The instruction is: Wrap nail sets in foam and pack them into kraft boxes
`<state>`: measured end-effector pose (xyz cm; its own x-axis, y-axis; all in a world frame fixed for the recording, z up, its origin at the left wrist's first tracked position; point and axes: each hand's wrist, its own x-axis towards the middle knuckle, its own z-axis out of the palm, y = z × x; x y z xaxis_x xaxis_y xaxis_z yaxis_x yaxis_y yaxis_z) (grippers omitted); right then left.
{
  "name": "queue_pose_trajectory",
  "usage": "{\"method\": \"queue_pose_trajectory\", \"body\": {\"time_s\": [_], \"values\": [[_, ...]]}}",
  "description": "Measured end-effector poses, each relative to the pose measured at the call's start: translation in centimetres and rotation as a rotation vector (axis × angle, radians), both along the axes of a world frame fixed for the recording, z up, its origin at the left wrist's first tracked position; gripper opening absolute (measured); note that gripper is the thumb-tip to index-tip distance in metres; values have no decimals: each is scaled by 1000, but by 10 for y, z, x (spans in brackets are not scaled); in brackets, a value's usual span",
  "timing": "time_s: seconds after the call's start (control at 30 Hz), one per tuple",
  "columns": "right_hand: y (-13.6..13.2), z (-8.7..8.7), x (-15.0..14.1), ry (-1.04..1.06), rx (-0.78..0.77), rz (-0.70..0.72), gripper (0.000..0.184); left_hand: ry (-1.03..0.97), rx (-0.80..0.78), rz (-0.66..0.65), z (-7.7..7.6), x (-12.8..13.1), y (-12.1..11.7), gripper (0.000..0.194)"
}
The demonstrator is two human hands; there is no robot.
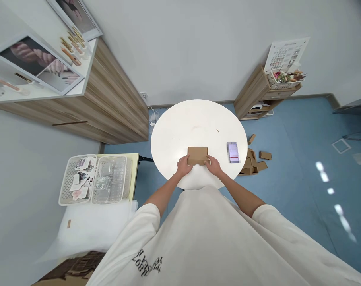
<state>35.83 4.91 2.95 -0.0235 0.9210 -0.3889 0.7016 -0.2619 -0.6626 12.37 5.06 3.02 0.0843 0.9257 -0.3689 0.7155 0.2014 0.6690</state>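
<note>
A small kraft cardboard box (197, 155) lies on the round white table (186, 131), near the edge closest to me. My left hand (184, 166) grips its near left corner, and my right hand (213, 166) grips its near right corner. The fingers hide part of the box's front edge. A smartphone (233, 152) with a blurred screen lies on the tabletop to the right of my right hand, apart from it.
Flat kraft cardboard pieces (252, 163) are piled on the blue floor (290, 190) beyond the table's right edge. A yellow-topped table at left holds white plastic baskets (97, 178) of printed cards and clear packs. Wood-fronted cabinets (117, 99) and a small shelf unit (252, 93) stand along the walls.
</note>
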Motion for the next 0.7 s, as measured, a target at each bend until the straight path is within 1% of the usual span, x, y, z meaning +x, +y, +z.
{"method": "queue_pose_trajectory", "body": {"time_s": [0.17,0.27,0.37,0.47,0.6,0.7], "values": [[16,18,3,96,92,-44,54,-82,73,73,15,-3,13,73],[24,23,3,130,114,-58,60,-104,93,133,20,-1,21,70],[30,23,1,124,139,-73,60,-133,112,207,22,3,29,60],[36,22,-1,112,123,-111,56,-149,106,264,23,7,35,48],[44,21,-4,125,113,-156,53,-75,65,288,23,10,43,29],[48,22,-5,162,122,-173,53,-22,55,283,22,11,49,26]]}}
